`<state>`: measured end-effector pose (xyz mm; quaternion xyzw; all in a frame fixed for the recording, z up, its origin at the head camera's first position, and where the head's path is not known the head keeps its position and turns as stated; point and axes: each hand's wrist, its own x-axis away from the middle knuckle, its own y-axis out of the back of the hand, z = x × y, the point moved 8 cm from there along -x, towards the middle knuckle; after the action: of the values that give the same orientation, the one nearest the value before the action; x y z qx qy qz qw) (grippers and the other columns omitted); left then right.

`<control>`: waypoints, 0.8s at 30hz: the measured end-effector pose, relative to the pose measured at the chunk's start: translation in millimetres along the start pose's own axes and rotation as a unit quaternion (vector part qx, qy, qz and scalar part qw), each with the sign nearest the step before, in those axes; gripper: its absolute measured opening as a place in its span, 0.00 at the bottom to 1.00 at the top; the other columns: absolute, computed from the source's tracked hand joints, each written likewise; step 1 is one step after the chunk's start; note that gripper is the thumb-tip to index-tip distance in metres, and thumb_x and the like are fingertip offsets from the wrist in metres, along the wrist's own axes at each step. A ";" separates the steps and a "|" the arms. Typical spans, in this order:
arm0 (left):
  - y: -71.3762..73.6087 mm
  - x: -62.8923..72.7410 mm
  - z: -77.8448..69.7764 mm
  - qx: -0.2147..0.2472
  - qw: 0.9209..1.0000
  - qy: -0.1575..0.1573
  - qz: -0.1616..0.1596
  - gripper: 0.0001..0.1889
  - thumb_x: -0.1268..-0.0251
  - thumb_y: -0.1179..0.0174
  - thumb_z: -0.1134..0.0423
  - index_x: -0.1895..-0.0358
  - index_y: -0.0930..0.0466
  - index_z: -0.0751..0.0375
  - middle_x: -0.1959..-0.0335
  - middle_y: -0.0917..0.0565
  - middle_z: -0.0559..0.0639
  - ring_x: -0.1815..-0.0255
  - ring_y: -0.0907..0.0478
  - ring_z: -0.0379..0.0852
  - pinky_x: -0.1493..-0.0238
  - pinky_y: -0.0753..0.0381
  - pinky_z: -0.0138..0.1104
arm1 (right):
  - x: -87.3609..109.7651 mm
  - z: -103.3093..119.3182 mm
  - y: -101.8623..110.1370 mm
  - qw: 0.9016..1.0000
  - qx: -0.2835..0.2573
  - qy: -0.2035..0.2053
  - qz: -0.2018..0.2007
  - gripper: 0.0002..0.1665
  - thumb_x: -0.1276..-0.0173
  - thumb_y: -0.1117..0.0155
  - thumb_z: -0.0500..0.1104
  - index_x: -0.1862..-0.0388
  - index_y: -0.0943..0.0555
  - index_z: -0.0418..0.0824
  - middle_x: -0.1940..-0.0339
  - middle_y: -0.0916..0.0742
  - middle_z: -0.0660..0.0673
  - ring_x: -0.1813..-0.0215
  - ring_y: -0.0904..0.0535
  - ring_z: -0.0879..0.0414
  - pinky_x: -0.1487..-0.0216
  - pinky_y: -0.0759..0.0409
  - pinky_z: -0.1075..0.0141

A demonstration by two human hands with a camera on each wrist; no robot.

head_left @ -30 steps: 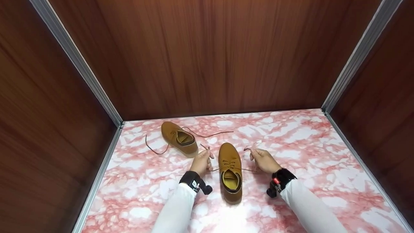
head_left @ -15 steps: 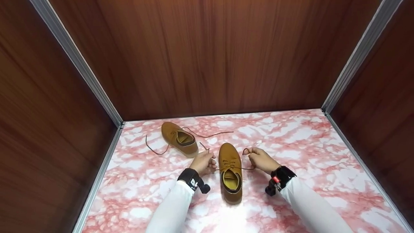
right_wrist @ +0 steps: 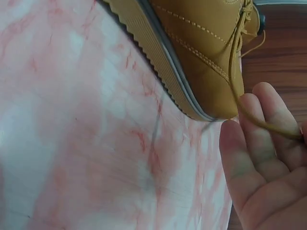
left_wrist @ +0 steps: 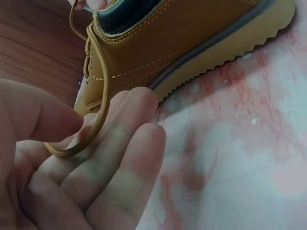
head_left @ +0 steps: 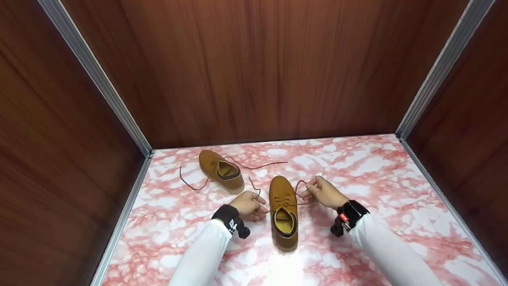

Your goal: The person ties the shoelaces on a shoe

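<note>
A tan lace-up shoe (head_left: 282, 190) stands between my hands on the marbled surface, toe pointing away. Its shoelace (left_wrist: 103, 96) runs from the eyelets down into my left hand (head_left: 248, 204), where thumb and forefinger pinch it and the other fingers lie loosely extended. On the other side, my right hand (head_left: 323, 192) pinches the lace's other part (right_wrist: 261, 123) between thumb and forefinger, the remaining fingers spread beside the toe. A loose lace end stands up beyond each hand. The laces cross over the shoe's tongue in the head view.
A second tan shoe (head_left: 220, 171) lies angled at the back left, its untied lace (head_left: 258, 167) trailing to both sides. Brown wood-grain panels (head_left: 274, 71) with grey metal edging (head_left: 139, 137) enclose the pink-and-white surface (head_left: 377, 190) at the back and sides.
My left hand has moved slightly down, its fingers turning toward the shoe. My right hand has turned, its fingers opening out toward the shoe. Both keep their lace; the shoes stay put.
</note>
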<state>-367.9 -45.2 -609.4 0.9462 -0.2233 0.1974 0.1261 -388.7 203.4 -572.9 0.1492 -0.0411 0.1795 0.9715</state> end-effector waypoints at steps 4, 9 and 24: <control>1.9 4.9 -5.3 -0.018 1.000 0.004 0.012 0.22 0.34 0.53 0.75 0.36 0.27 0.75 0.48 0.12 0.73 0.69 0.11 0.44 0.59 0.09 0.40 | 0.1 1.9 5.8 0.999 0.027 -0.007 -0.025 0.09 0.14 0.53 0.39 0.54 0.32 0.33 0.57 0.09 0.26 0.57 0.08 0.46 0.47 0.10 0.50; 2.6 7.7 -11.7 -0.029 0.999 -0.002 0.022 0.22 0.31 0.52 0.73 0.36 0.27 0.77 0.52 0.09 0.66 0.74 0.13 0.39 0.66 0.11 0.35 | 1.2 3.6 16.0 0.993 0.094 -0.018 -0.062 0.13 0.15 0.48 0.45 0.59 0.28 0.37 0.63 0.07 0.35 0.61 0.08 0.49 0.56 0.10 0.52; 4.2 -1.0 -11.6 0.010 0.999 -0.030 0.004 0.17 0.23 0.52 0.74 0.38 0.31 0.82 0.46 0.12 0.69 0.65 0.12 0.38 0.53 0.10 0.35 | 1.9 8.5 29.8 0.985 0.133 -0.012 -0.112 0.12 0.18 0.43 0.45 0.61 0.24 0.37 0.73 0.11 0.46 0.74 0.19 0.54 0.73 0.23 0.70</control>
<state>-374.4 -44.6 -598.9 0.9520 -0.2286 0.1717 0.1091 -397.9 228.0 -556.4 0.2832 -0.0111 0.0720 0.9563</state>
